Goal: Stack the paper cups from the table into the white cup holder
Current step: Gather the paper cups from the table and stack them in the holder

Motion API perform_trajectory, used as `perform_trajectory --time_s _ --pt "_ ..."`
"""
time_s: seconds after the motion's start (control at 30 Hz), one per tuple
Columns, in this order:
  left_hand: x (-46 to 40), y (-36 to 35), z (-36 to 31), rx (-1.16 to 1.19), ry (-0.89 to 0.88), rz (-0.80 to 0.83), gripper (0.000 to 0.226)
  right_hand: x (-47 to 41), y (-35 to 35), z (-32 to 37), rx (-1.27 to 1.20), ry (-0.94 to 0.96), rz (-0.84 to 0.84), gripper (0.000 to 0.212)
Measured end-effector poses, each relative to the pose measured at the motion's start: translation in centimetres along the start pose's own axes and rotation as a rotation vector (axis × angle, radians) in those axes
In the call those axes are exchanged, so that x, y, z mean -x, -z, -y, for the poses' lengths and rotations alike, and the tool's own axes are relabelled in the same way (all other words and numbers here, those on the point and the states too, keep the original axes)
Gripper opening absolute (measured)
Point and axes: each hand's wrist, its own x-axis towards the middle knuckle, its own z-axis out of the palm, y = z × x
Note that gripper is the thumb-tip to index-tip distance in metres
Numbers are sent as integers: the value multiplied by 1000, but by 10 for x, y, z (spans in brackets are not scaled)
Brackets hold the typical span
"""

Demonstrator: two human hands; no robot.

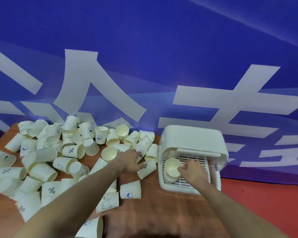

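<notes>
- Head view: the right hand (pixel 193 172) sits inside the open front of the white cup holder (pixel 193 140), fingers curled, pinching the rim of the top cup (pixel 172 166) of a stack.
- That stack (pixel 169 177) lies on its side along the holder's left wall, just left of the right hand, its mouth facing the camera; the slatted tray (pixel 194 159) shows beyond and under the hand.
- The left hand (pixel 130 161) reaches over the wooden table (pixel 162 212), fingers spread loosely, fingertips touching a cup lying on its side (pixel 147 169); whether it grips that cup I cannot tell.
- A big heap of loose paper cups (pixel 46 152) spreads left of and beyond the left hand, most tipped over, some printed with a percent sign or small drawings.
- Nearer than the left hand, beside the forearm, one cup stands upside down (pixel 130 189).
- A blue banner (pixel 144 48) with large white characters hangs behind the table.
</notes>
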Motion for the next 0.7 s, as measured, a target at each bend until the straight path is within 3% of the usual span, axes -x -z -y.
perform_trajectory --time_s 0.3,0.47,0.6,0.7 --pt "-10 0 15 19 35 19 63 -19 -12 1 291 138 22 27" --pt "-4 4 23 26 23 -27 64 -11 -4 10 280 124 -71 39" --pt "17 -1 30 -35 -25 -73 69 20 -4 25 213 302 -234 36" --pt "39 -13 36 -82 -53 -92 77 44 -19 39 134 495 -256 33"
